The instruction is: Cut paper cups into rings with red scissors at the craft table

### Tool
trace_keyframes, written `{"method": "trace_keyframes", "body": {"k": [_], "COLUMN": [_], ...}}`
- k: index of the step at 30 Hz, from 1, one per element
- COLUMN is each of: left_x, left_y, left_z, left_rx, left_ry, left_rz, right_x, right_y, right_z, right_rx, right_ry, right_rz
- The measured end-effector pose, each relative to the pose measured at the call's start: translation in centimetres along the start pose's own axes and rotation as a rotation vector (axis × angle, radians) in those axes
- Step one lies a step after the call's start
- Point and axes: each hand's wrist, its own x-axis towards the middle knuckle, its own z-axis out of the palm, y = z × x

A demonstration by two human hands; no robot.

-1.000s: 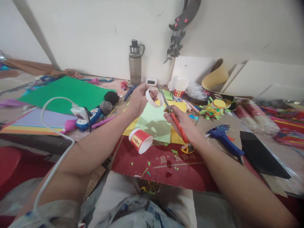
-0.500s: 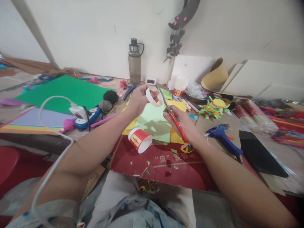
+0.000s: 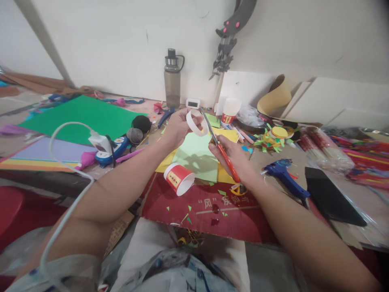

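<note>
My left hand [image 3: 179,129] pinches a white paper ring [image 3: 194,126], holding it up above the table. A pair of scissors with red handles [image 3: 226,157] is gripped in my right hand [image 3: 232,152]; their blades point up and away, close to the ring's right side. Whether the blades touch the ring I cannot tell. Below lies a red and white paper cup [image 3: 174,178] on its side, its open end facing right. Pale green paper [image 3: 194,158] is spread over yellow sheets [image 3: 226,175] under my hands.
A blue glue gun [image 3: 285,176] and a black flat slab [image 3: 331,198] lie to the right. Green scraps dot the red board [image 3: 188,211]. A water bottle [image 3: 172,83] stands by the wall. Left are green paper [image 3: 75,119] and a white cable [image 3: 88,178] crossing over my left arm.
Hardly anything differs. The paper ring has tilted very slightly in my left hand, while the scissors stay in nearly the same place.
</note>
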Motion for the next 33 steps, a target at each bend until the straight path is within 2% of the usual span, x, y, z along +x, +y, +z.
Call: {"method": "trace_keyframes", "body": {"k": [14,20,27,33], "left_x": [0.34,0.42,0.42,0.04], "left_y": [0.1,-0.07,-0.2,-0.28], "left_z": [-0.12,-0.53,-0.49,-0.19], "left_rx": [0.009,-0.035,-0.026,-0.035], "left_ry": [-0.005,-0.072,-0.048,-0.093], "left_rz": [-0.028,-0.042,-0.03,-0.06], "right_x": [-0.07,-0.1,-0.11,-0.03], "right_y": [-0.29,-0.5,-0.4,-0.2], "right_z": [0.01,-0.05,0.12,0.23], "right_rx": [-0.008,-0.004,-0.033,-0.032], "right_ry": [0.02,0.015,0.033,0.032], "right_rz": [0.003,0.009,-0.004,-0.019]}}
